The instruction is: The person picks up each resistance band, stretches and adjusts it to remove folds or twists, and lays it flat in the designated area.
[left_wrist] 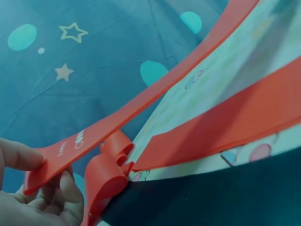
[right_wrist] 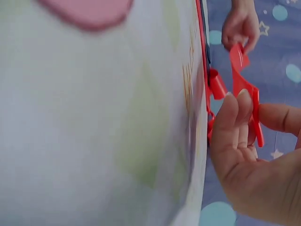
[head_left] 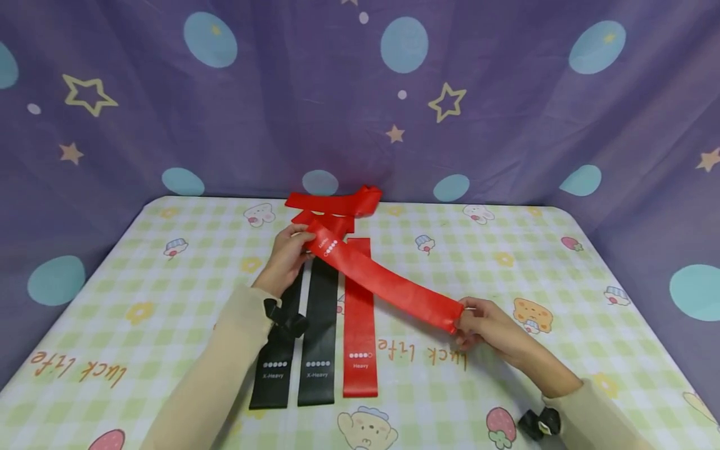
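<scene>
The person's left hand (head_left: 285,255), its forearm slanting up from the lower left of the frame, pinches one end of a red strip (head_left: 394,287) near the centre. The right hand (head_left: 489,325), extended from the lower right, grips the other end between thumb and fingers, so I see the strip slope down rightward above a flat red band (head_left: 360,350) lying beside two black bands (head_left: 317,319) on the table (head_left: 140,269)
</scene>
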`<state>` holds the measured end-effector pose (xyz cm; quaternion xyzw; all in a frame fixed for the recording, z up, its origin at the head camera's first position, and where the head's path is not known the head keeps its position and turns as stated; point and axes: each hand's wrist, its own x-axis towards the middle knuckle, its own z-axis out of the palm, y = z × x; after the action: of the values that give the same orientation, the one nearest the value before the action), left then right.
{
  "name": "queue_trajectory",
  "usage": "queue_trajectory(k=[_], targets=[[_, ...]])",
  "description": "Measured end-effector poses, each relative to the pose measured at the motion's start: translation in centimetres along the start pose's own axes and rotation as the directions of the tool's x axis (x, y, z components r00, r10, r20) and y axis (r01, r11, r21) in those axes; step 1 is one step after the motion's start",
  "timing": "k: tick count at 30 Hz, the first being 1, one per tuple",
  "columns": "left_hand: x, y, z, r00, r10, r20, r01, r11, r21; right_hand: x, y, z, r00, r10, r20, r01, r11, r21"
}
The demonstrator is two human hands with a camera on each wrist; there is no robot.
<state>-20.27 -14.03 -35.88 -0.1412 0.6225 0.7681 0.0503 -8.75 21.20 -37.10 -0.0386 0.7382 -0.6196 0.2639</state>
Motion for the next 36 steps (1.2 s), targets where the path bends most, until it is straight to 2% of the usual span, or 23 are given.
queue_trajectory(k=[5, 9, 13, 17, 25, 29, 33, 36], targets=[[-1.1, -0.2, -0.9, 0.998, 0.042, 0.050, -0.046, 0.994, 0.095, 0.6, -0.1, -1.1, 0.999, 0.014, -0.042, -0.014, 1.000, 0.007], [-1.9, -0.4, -1.8, 0.993, 0.075, 0.093, -0.087, 0.987, 0.135, 1.3, -0.3, -2.0, 0.996, 0.044, -0.076, -0.044, 0.999, 0.005], [-2.6, -0.6, -2.6, 0.985, 0.075, 0.155, -0.104, 0.977, 0.188, 2.1, -0.4, -2.9, 0.993, 0.063, -0.102, -0.063, 0.998, 0.002], [-3.3, -0.8, -3.1, 0.976, 0.061, 0.211, -0.119, 0.955, 0.272, 2.6, -0.5, -3.8, 0.993, 0.058, -0.107, -0.058, 0.998, -0.002], [-4.4, -1.0, -3.5, 0.974, 0.034, 0.222, -0.120, 0.914, 0.387, 3.6, -1.0, -5.3, 0.987, 0.068, -0.147, -0.076, 0.996, -0.044], [-4.9, -1.4, -3.8, 0.968, 0.041, 0.249, -0.147, 0.895, 0.422, 4.1, -1.4, -5.9, 0.986, 0.068, -0.155, -0.079, 0.995, -0.068], [-5.6, -1.7, -3.9, 0.961, 0.047, 0.271, -0.172, 0.872, 0.459, 4.8, -1.8, -6.4, 0.984, 0.077, -0.162, -0.087, 0.995, -0.055], [-6.0, -2.0, -4.0, 0.963, 0.026, 0.267, -0.160, 0.854, 0.495, 5.4, -2.0, -6.7, 0.980, 0.092, -0.174, -0.099, 0.995, -0.033]])
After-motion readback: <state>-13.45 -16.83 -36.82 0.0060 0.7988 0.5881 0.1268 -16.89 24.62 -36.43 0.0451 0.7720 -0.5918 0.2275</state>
